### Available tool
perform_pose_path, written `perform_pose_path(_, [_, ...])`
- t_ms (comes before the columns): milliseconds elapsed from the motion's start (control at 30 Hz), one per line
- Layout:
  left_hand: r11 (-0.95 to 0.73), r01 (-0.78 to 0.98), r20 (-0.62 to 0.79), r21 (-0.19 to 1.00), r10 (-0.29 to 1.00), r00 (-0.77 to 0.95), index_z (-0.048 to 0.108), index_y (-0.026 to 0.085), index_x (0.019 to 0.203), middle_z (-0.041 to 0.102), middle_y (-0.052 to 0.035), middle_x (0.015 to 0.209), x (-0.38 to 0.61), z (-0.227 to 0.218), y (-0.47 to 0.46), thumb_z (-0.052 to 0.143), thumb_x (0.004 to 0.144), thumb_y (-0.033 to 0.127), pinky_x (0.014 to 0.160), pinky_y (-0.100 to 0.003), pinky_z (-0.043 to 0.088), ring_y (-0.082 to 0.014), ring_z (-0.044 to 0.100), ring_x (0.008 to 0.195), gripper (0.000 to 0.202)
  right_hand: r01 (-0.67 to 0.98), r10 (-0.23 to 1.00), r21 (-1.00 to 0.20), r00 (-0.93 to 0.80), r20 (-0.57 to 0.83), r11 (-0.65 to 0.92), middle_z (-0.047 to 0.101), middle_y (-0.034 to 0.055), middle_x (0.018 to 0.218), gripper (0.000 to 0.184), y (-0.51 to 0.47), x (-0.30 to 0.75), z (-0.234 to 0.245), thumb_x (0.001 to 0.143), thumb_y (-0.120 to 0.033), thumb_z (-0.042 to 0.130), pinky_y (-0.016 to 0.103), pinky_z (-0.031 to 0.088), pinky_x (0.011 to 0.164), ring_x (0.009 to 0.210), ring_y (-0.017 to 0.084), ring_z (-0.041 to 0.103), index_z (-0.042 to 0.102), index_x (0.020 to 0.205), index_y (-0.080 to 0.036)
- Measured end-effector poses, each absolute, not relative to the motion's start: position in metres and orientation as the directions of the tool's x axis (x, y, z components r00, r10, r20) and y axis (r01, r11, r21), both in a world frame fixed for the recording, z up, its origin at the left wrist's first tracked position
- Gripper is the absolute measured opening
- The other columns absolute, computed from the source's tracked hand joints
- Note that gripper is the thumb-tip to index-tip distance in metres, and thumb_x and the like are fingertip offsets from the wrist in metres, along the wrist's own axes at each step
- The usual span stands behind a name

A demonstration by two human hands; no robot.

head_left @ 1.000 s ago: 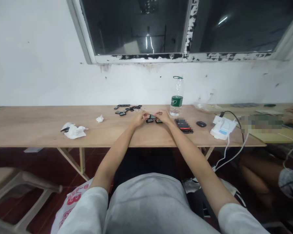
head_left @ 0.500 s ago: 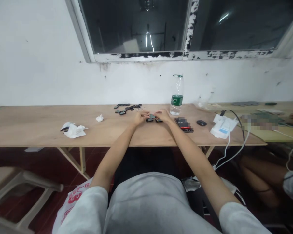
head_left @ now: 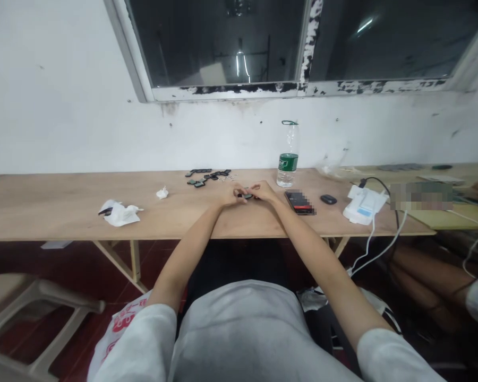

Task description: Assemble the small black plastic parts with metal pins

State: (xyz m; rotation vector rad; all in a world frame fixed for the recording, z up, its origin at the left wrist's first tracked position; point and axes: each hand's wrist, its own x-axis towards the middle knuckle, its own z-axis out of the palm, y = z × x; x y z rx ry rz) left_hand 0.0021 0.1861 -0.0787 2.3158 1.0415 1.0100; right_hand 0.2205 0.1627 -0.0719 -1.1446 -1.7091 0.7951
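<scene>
My left hand (head_left: 230,196) narrowly pinches dark piece (head_left: 247,196); right hand (head_left: 265,191), grip unclear. Uneven push could skid piece toward near edge of desk (head_left: 183,212).

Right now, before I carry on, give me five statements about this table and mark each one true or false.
1. The left hand and right hand are close together, fingers at the small dark pieces. True.
2. The bottle lies on its side. False: it stands upright.
3. The phone lies to the right of the right hand. True.
4. The larger crumpled tissue lies beside the bottle. False: it lies well left of the left hand.
5. The cluster of dark pieces lies beyond the left hand, toward the wall. True.
</scene>
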Motion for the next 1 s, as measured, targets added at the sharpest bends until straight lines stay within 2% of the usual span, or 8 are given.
perform_pose_path(133, [-0.678,0.424,0.444,0.6,0.723,0.529,0.081,0.018,0.091,0.08,-0.0076,0.097,0.003,-0.083,0.185,0.094,0.072,0.022,0.078,-0.034,0.058,-0.0231,0.071,0.085,0.023,0.439,0.888,-0.772,-0.203,0.412,0.459,0.078,0.0053,0.073,0.02,0.169,0.222,-0.077,0.079,-0.034,0.082,0.025,0.047,0.064,0.07,0.019,0.067,0.077,0.07,-0.017])
perform_pose_path(267, [-0.713,0.442,0.44,0.545,0.691,0.573,0.083,0.02,0.09,0.079,-0.0073,0.095,0.0,-0.082,0.185,0.088,0.077,0.022,0.083,-0.036,0.059,-0.0245,0.071,0.087,0.015,0.549,0.871,-0.686,-0.194,0.451,0.477,0.07,0.0021,0.064,0.031,0.174,0.227,-0.077,0.086,-0.035,0.069,0.025,0.045,0.064,0.069,0.019,0.064,0.069,0.06,-0.018])
perform_pose_path(367, [-0.73,0.465,0.444,0.501,0.678,0.587,0.083,0.022,0.087,0.078,-0.0065,0.094,0.0,-0.08,0.184,0.083,0.08,0.022,0.088,-0.037,0.058,-0.0256,0.072,0.091,0.007,0.606,0.88,-0.664,-0.138,0.454,0.438,0.069,0.0036,0.063,0.029,0.177,0.233,-0.077,0.085,-0.03,0.064,0.026,0.046,0.065,0.068,0.019,0.063,0.067,0.059,-0.018])
perform_pose_path(467, [-0.735,0.479,0.448,0.48,0.675,0.586,0.082,0.023,0.089,0.079,-0.0063,0.098,0.002,-0.081,0.184,0.08,0.083,0.024,0.092,-0.037,0.058,-0.0258,0.072,0.094,0.007,0.634,0.897,-0.672,-0.083,0.434,0.384,0.07,0.0046,0.063,0.025,0.179,0.236,-0.077,0.084,-0.028,0.064,0.026,0.047,0.066,0.069,0.02,0.064,0.069,0.061,-0.018])
perform_pose_path(667, [-0.713,0.512,0.416,0.479,0.698,0.583,0.082,0.02,0.098,0.076,-0.0052,0.095,0.004,-0.083,0.186,0.08,0.085,0.025,0.087,-0.035,0.058,-0.023,0.069,0.084,0.014,0.664,0.904,-0.664,-0.042,0.426,0.343,0.073,0.0056,0.064,0.017,0.18,0.237,-0.078,0.082,-0.026,0.072,0.026,0.051,0.069,0.074,0.022,0.068,0.076,0.069,-0.016])
perform_pose_path(767, [-0.707,0.511,0.429,0.488,0.704,0.566,0.082,0.02,0.102,0.078,-0.006,0.101,0.003,-0.085,0.19,0.081,0.086,0.027,0.088,-0.035,0.06,-0.0237,0.071,0.089,0.018,0.696,0.91,-0.645,-0.029,0.413,0.315,0.078,0.0063,0.073,0.018,0.18,0.239,-0.078,0.086,-0.021,0.068,0.025,0.053,0.073,0.077,0.022,0.072,0.08,0.074,-0.015])
perform_pose_path(867, [-0.681,0.528,0.488,0.508,0.732,0.475,0.08,0.018,0.109,0.079,-0.0091,0.114,-0.003,-0.084,0.198,0.074,0.093,0.028,0.092,-0.038,0.061,-0.0256,0.073,0.1,0.02,0.735,0.92,-0.615,-0.031,0.39,0.286,0.084,0.0091,0.087,0.021,0.181,0.241,-0.078,0.09,-0.017,0.065,0.025,0.055,0.08,0.084,0.022,0.076,0.084,0.084,-0.013])
perform_pose_path(1000, [-0.556,0.646,0.477,0.523,0.819,0.319,0.081,0.014,0.113,0.081,-0.0134,0.117,-0.021,-0.082,0.208,0.068,0.095,0.022,0.098,-0.041,0.062,-0.0298,0.075,0.107,0.023,0.762,0.895,-0.538,-0.121,0.429,0.36,0.086,0.0137,0.112,0.029,0.181,0.238,-0.077,0.098,-0.012,0.059,0.028,0.056,0.097,0.103,0.024,0.078,0.087,0.105,-0.012])
